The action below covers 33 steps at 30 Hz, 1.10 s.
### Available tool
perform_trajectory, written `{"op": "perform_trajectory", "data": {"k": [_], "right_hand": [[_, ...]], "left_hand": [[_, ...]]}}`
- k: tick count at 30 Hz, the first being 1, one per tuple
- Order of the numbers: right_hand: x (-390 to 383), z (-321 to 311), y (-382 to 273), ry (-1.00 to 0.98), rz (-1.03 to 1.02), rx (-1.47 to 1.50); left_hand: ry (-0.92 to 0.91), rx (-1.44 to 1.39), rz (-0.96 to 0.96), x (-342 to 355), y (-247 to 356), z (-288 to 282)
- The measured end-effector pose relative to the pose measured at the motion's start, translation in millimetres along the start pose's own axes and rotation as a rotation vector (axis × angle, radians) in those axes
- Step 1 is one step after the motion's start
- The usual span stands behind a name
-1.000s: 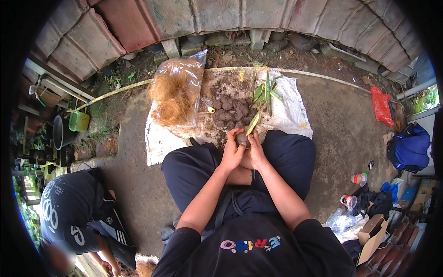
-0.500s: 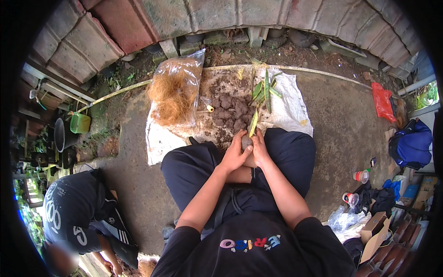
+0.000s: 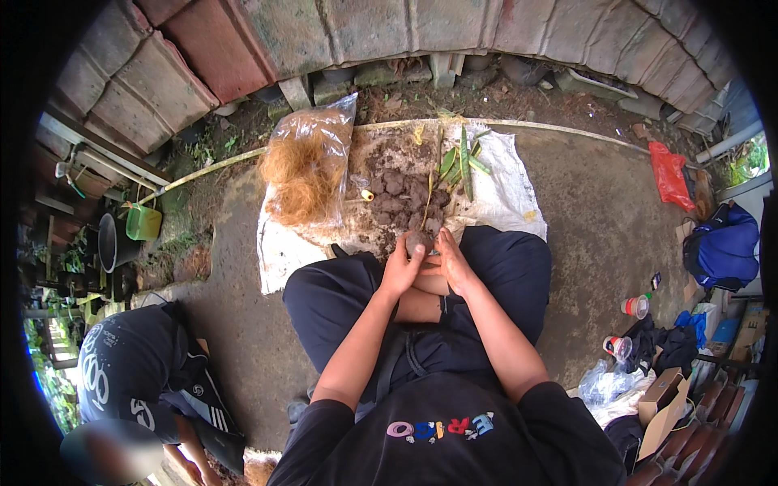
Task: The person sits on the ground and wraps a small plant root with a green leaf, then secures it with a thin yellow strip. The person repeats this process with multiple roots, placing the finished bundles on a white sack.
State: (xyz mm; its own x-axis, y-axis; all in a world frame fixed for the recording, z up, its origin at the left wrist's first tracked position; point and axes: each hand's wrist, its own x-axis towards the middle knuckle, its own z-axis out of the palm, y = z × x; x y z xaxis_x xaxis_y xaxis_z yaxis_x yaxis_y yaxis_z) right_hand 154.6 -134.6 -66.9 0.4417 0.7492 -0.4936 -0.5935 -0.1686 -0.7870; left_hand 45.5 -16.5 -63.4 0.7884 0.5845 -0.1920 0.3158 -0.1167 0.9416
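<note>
Over my crossed legs, my left hand is wrapped round a ball of dark soil. A narrow yellowish leaf cutting rises from the ball's top, seen nearly edge-on. Beside it, my right hand is open with its fingers stretched out, close to the ball; whether it touches is hard to tell. Just beyond lies a heap of dark, moist soil clumps on a white sack. Long green leaves lie right of the heap. Left of it sits a small pale-yellow spool-like piece.
A clear plastic bag of brown fibre lies on the sack's left side. Behind runs a long pale pole before leaning roof tiles. Another person bends at lower left. Plastic cups and a blue bag are at right.
My right hand has come away from the soil ball and its fingers have straightened. The ball stays in my left hand, shifted slightly left, and the leaf has turned from broad side to edge.
</note>
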Motion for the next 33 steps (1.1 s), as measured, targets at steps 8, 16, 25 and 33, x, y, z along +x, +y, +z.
{"op": "perform_trajectory", "data": {"k": [8, 16, 25, 33], "right_hand": [[-2, -3, 4, -0.071, -0.045, 0.024], [0, -2, 5, -0.065, -0.027, 0.038], [7, -5, 12, -0.043, -0.023, 0.037], [10, -3, 16, 0.034, -0.027, 0.059]], "left_hand": [[-0.056, 0.087, 0.023, 1, 2, -3], [0.032, 0.146, -0.001, 3, 2, -3], [0.027, 0.274, -0.059, 7, -11, 0], [-0.018, 0.265, -0.107, 5, -12, -2]]}}
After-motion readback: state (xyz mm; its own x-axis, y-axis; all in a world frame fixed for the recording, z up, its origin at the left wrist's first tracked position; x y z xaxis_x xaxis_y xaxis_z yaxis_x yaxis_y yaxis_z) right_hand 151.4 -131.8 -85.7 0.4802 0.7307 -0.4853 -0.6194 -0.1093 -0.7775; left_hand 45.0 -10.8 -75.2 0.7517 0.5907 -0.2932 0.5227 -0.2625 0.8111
